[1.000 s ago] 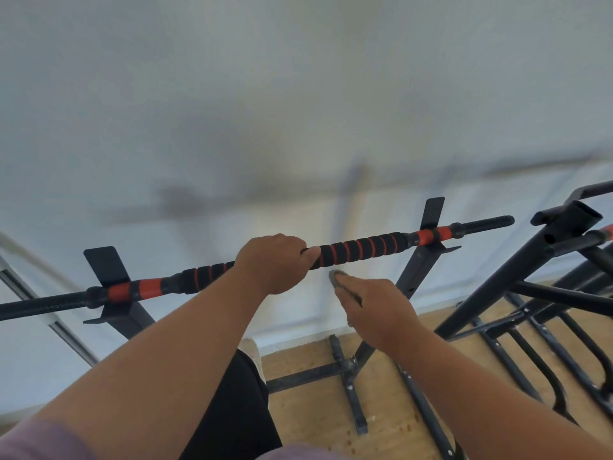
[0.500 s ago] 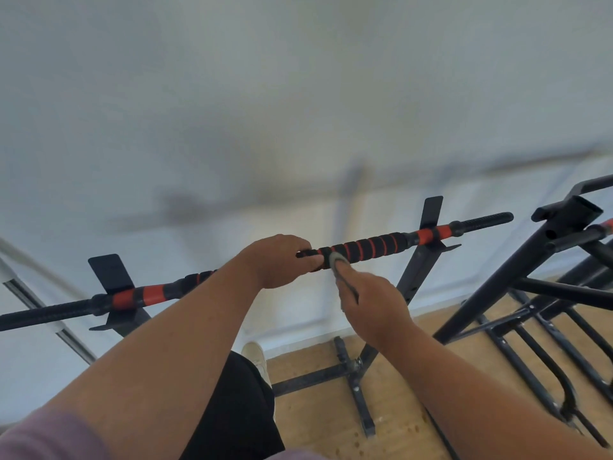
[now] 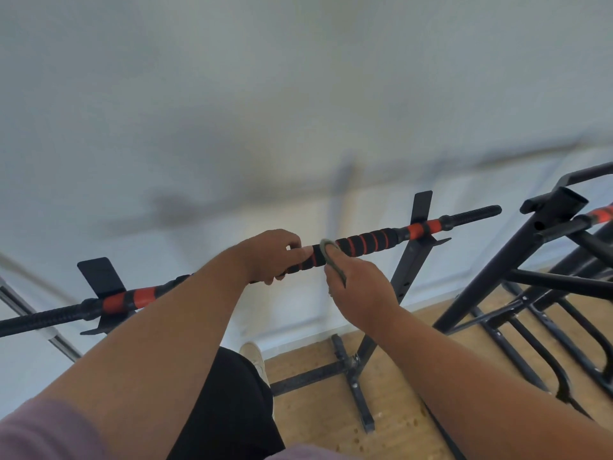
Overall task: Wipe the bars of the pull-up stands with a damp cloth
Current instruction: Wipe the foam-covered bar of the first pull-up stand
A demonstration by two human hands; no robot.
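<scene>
Black steel pull-up stand (image 3: 409, 260) is carrying the long black-and-orange foam-ringed bar (image 3: 368, 242) across its cradles. Left hand (image 3: 270, 255) is curling around the bar, bracing it. Right hand (image 3: 360, 290), just right of that grip, is pinching a small folded grey cloth (image 3: 326, 249) against the foam. Advice: wrap the cloth around the bar, keep bracing, stroke outward from the left grip.

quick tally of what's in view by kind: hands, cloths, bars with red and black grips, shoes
hands: 2, the left hand gripping the near bar and the right hand holding the cloth to it
cloths: 1, a grey cloth
bars with red and black grips: 2, the near bar and a second bar at the right edge, mostly cut off
shoes: 1, a pale shoe
total: 6
</scene>
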